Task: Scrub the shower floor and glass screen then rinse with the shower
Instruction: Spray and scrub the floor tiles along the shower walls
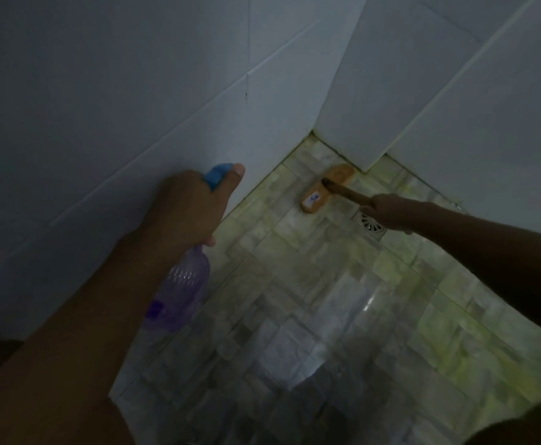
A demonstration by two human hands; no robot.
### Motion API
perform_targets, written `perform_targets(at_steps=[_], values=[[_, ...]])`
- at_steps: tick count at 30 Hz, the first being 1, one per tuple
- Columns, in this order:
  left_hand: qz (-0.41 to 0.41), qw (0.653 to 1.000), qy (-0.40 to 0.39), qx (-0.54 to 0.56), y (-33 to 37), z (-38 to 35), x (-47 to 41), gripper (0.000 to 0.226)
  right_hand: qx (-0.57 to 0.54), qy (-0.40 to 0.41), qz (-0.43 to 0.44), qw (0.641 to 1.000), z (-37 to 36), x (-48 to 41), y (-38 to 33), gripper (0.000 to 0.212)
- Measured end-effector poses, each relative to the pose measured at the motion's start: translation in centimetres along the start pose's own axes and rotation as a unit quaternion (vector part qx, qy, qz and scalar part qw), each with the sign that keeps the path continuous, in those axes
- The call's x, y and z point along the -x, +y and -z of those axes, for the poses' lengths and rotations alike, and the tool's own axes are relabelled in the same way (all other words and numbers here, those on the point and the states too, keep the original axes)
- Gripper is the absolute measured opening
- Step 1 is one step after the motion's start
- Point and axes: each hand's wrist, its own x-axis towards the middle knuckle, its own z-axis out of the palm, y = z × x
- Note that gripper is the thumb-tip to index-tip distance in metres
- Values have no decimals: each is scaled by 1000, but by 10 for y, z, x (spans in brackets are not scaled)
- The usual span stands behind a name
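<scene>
1. My right hand (388,211) was closed tightly around the wooden handle (347,191), with the arm stretched out toward the corner.
2. Just beyond this hand, the scrub brush (322,191) lay with its head flat on the shower floor (295,316). It was close to the corner where the two tiled walls (134,91) meet, and its far end was almost at the wall base.
3. I judged the brush to be stiff and rather light. A wet wooden handle may slip, so holding it low, near the head, seemed right for pressing down.
4. The drain (372,224) sat just beside the right hand, partly hidden by it.
5. My left hand (192,207) gripped the neck of the spray bottle (179,290), with the thumb lying straight along the blue trigger head (218,175).
6. The bottle hung below this hand, near the left wall. I judged it thin, light plastic, best held at the neck.
7. The floor looked glossy, probably wet and slippery.
8. I could not see the glass screen.
</scene>
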Motion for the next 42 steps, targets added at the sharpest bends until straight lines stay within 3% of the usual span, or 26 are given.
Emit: perform_targets(at_steps=[3,7,9,13,19,26,34,38,42], values=[[7,1000,-5,6,1,0,1,88,-39,54,-24,997,13,-22,-34,51],[15,1000,-12,2,1,-3,0,87,-107,76,-12,991,-13,-29,-90,35],[13,1000,-19,-4,1,-5,1,86,-120,61,22,991,-37,-11,-88,36],[13,1000,-12,-12,2,-3,2,86,-35,17,93,995,-68,36,-48,42],[18,1000,-8,-6,4,3,1,90,-84,61,-20,994,-5,2,-34,45],[30,999,17,19,-8,-3,-2,81,-73,92,-30,993,24,-38,-86,53],[27,999,19,1,-7,-19,14,91,-136,29,23,990,-46,43,-126,34],[22,999,22,26,-12,-18,32,72,-186,-46,39,981,-92,91,-125,40],[25,996,40,73,-21,-10,51,62,-244,-86,67,964,-108,124,-115,25]])
